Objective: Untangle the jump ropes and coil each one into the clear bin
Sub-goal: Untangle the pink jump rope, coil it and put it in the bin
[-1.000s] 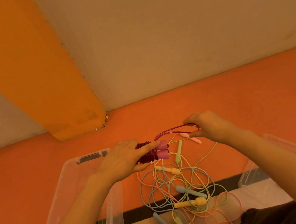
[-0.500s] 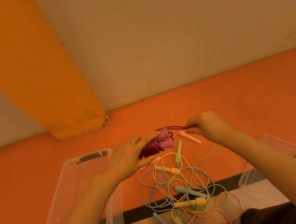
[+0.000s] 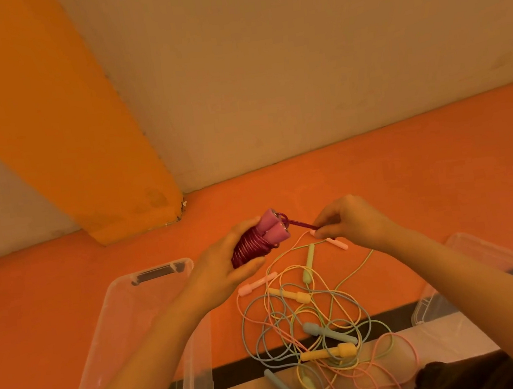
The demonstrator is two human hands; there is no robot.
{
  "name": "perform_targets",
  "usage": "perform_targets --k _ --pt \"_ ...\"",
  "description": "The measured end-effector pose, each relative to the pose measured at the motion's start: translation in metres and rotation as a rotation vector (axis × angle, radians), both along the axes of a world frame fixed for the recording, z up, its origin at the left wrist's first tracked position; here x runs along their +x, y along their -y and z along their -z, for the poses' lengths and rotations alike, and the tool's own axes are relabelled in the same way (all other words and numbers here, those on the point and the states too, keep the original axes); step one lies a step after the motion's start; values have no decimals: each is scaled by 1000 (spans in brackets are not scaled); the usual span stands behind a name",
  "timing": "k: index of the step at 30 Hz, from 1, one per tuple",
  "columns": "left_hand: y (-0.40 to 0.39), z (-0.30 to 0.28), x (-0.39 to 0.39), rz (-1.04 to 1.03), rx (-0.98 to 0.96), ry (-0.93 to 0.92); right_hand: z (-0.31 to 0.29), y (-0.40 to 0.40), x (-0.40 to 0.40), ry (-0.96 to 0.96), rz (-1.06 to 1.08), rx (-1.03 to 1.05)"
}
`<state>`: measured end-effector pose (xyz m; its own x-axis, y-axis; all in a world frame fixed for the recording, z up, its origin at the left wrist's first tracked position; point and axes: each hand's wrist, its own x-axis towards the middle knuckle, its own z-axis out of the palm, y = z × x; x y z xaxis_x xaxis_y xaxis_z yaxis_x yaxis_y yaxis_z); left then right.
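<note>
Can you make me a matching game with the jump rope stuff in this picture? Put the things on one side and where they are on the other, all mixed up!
Things:
1. purple jump rope
2. loose purple cord end
3. clear bin
4. pile of pastel ropes

Places:
A. tangled on the floor
B. pinched by the right hand
C. on the floor beneath the left arm
D. coiled around its handles, gripped in the left hand

Pairs: 1-D, 2-B, 3-C, 4-A
</note>
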<state>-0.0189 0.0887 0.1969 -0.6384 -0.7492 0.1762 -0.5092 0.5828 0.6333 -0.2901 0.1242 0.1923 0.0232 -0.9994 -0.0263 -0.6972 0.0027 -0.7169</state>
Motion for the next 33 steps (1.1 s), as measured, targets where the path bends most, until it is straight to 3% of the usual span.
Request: perform_targets --k 5,12,20,23,33 --pt "-4 -2 -6 13 61 -78 4 0 4 252 48 135" --pt "-2 -4 -15 -101 178 -248 6 1 18 338 35 199" --pt "4 3 -15 -170 257 -227 8 -7 34 443 -17 330" --pt "5 2 -15 -175 268 -236 9 -6 38 569 -23 402" --pt "0 -3 -10 -117 229 -115 5 -7 33 854 125 525"
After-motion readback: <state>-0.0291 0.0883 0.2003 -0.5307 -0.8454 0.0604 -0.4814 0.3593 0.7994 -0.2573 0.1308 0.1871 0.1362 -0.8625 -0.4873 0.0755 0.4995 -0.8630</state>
